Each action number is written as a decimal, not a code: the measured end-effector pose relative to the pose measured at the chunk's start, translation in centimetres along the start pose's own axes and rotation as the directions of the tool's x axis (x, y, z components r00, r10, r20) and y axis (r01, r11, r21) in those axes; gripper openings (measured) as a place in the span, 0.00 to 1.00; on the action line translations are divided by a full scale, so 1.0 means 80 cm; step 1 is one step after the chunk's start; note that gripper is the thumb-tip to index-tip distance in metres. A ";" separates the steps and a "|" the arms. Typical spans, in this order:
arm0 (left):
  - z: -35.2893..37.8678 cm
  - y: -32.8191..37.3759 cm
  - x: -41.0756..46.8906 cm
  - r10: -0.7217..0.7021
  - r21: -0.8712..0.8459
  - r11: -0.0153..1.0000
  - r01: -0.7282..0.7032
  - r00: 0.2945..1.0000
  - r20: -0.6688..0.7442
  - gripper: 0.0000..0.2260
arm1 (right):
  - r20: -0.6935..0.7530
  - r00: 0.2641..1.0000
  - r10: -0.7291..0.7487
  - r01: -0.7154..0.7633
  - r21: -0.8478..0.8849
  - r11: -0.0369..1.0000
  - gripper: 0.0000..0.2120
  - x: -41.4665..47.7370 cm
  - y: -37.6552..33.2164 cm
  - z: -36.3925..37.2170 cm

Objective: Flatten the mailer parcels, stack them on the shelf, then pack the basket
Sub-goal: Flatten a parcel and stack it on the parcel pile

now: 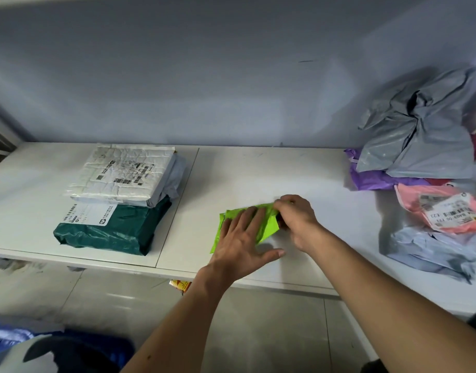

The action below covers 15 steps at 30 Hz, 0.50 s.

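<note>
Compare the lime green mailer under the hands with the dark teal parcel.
The lime green mailer is smaller and brighter than the dark teal parcel. The left hand presses the lime green mailer and the right hand pinches it; the dark teal parcel lies untouched under a white parcel. The dark teal parcel shows a label, the lime green mailer none. Both lie on the shelf.

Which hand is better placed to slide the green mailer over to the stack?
Probably left: the left hand lies flat on the green mailer, on the side toward the stack; the right hand pinches its edge farther from it.
</note>
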<state>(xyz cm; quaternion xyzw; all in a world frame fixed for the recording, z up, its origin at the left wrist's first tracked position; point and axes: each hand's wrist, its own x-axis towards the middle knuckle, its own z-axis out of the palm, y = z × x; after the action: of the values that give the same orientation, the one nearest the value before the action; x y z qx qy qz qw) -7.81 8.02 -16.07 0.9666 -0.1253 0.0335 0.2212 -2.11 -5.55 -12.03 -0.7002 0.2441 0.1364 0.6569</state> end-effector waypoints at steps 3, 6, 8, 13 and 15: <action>-0.007 0.005 0.012 -0.157 -0.314 0.945 0.090 0.968 -0.195 0.25 | 0.105 0.993 -0.060 0.033 0.243 0.970 0.04 -0.013 -0.022 0.005; -0.032 0.025 0.030 -0.542 -0.773 0.578 0.261 0.831 -0.125 0.12 | 0.089 0.987 -0.130 0.118 0.131 0.984 0.10 -0.012 -0.022 0.006; -0.046 0.033 0.039 -0.599 -0.971 0.140 0.196 0.797 0.075 0.09 | 0.050 0.987 -0.156 0.163 -0.197 0.967 0.18 -0.007 -0.010 0.001; -0.052 0.030 0.042 -0.519 -0.966 -0.229 0.121 0.824 0.227 0.14 | 0.259 0.965 0.028 -0.050 0.079 0.996 0.13 -0.010 0.010 -0.001; -0.045 0.022 0.039 -0.524 -0.962 -0.228 0.148 0.814 0.249 0.15 | 0.174 0.985 -0.006 -0.017 0.128 0.992 0.04 -0.004 0.010 0.000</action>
<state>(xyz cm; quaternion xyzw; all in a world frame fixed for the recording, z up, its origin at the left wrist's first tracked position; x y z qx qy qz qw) -5.26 7.33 -11.72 0.4558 0.1948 -0.0087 0.8685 -2.76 -5.51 -12.56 -0.6408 0.1959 0.1827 0.7194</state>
